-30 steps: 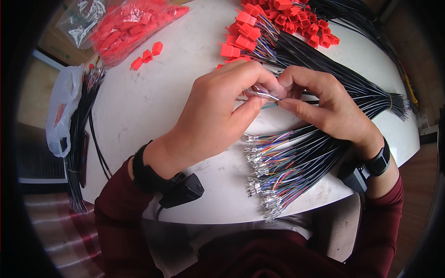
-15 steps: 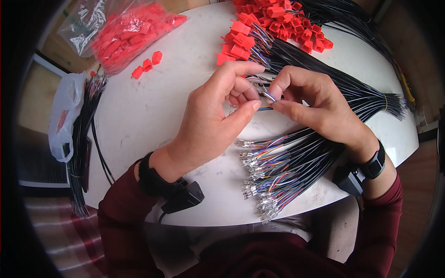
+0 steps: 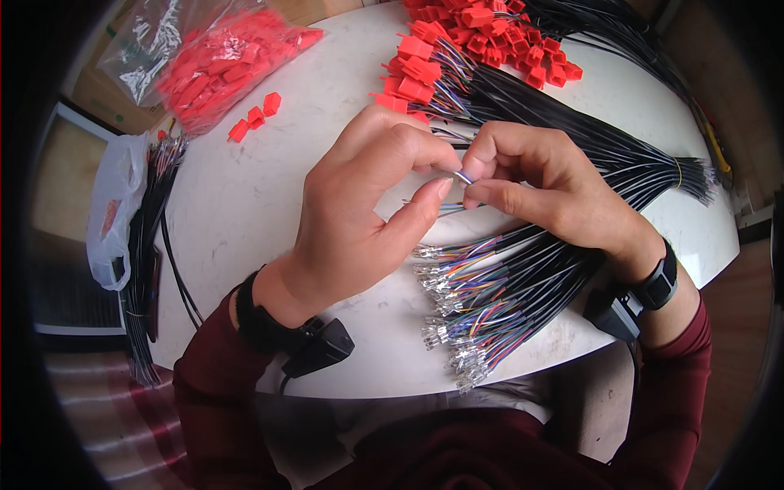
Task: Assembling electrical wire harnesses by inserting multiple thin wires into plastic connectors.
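Note:
Between my hands, over the middle of the table, are the thin coloured wires point(image 3: 464, 177) at the end of a cable. My right hand point(image 3: 551, 180) pinches them between thumb and index finger. My left hand point(image 3: 351, 196) closes thumb and index finger around their tips; the ends are hidden by its fingers. Just below lie many black cables point(image 3: 547, 286), their coloured wires ending in bare metal terminals point(image 3: 445, 298). Behind my hands, a bundle of finished-looking black cables point(image 3: 563, 118) carries red plastic connector housings point(image 3: 412, 69).
A clear bag of red housings point(image 3: 229, 69) sits at the back left, with several loose red housings point(image 3: 256, 118) before it. More red-ended cables point(image 3: 523, 41) lie at the back. At the left edge hang a white plastic bag point(image 3: 114, 208) and another cable bundle point(image 3: 147, 261).
My left thumb and index finger have come together on the wire tips, and its other fingers have curled in. Both hands have shifted slightly left; the terminals seen between them are now covered.

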The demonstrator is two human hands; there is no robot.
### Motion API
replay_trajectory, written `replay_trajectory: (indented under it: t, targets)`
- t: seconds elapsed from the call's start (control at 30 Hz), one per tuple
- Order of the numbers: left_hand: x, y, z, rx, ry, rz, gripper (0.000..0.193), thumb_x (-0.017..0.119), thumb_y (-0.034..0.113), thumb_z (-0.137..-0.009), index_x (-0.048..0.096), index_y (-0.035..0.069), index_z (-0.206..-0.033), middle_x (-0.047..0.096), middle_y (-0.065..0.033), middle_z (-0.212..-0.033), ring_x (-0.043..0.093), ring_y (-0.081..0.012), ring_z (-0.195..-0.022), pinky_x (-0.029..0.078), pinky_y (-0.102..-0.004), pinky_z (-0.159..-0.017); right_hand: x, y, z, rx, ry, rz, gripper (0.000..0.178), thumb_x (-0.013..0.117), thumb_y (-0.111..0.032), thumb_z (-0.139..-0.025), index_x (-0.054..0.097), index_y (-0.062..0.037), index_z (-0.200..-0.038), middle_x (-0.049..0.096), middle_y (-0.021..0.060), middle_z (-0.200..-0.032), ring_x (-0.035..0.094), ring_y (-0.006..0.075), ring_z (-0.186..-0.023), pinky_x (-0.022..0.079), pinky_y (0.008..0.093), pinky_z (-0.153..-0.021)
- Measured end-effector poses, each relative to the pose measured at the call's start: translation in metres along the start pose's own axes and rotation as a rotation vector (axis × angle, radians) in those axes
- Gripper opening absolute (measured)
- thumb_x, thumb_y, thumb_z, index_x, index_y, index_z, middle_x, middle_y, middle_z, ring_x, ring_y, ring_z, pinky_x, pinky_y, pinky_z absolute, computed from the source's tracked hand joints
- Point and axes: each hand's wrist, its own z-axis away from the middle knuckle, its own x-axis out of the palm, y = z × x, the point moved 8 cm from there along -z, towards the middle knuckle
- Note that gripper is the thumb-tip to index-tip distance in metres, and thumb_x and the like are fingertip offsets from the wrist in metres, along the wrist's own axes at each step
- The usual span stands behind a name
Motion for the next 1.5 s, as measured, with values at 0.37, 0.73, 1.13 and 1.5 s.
replay_trajectory:
  t: [0.37,0.73,1.13,1.5]
  targets:
    - [0.002,-0.003,0.0,-0.066,-0.027,0.039,0.02,0.066,-0.009,-0.079,0.058,0.0,-0.095,0.057,-0.0096,-0.095,0.055,-0.0151,-0.083,0.045,-0.0266,-0.076,0.002,-0.004,0.001,0.134,-0.074,0.064,0.016,0.054,-0.016,-0.098,0.061,-0.0025,-0.099,0.067,0.0013,-0.084,0.06,0.0048,-0.079,0.047,0.0215,-0.067]
    - [0.0,-0.003,0.001,-0.073,-0.046,-0.052,0.018,0.067,-0.008,-0.079,0.058,0.001,-0.091,0.061,-0.0103,-0.096,0.059,-0.0171,-0.085,0.047,-0.0277,-0.075,0.001,-0.001,-0.002,0.1,-0.074,0.022,0.016,0.056,-0.017,-0.097,0.061,-0.0018,-0.098,0.068,0.0017,-0.082,0.061,0.0037,-0.079,0.046,0.0195,-0.064]
    - [-0.014,0.009,0.007,0.0,0.091,-0.207,0.029,0.074,-0.003,-0.073,0.059,0.003,-0.097,0.059,-0.0115,-0.104,0.058,-0.02,-0.093,0.047,-0.0308,-0.079,0.006,-0.003,-0.001,0.124,-0.018,0.032,0.012,0.058,-0.013,-0.096,0.058,-0.0008,-0.095,0.064,-0.0001,-0.078,0.055,0.0014,-0.073,0.041,0.0185,-0.061]
    - [-0.002,-0.018,0.018,-0.253,-0.042,0.114,0.015,0.073,0.006,-0.083,0.06,0.002,-0.088,0.055,-0.0041,-0.087,0.052,-0.0115,-0.08,0.043,-0.026,-0.074,0.004,-0.001,-0.004,0.042,0.052,0.158,0.007,0.06,-0.005,-0.092,0.055,-0.0008,-0.093,0.06,-0.0014,-0.077,0.054,0.0025,-0.073,0.041,0.0201,-0.063]
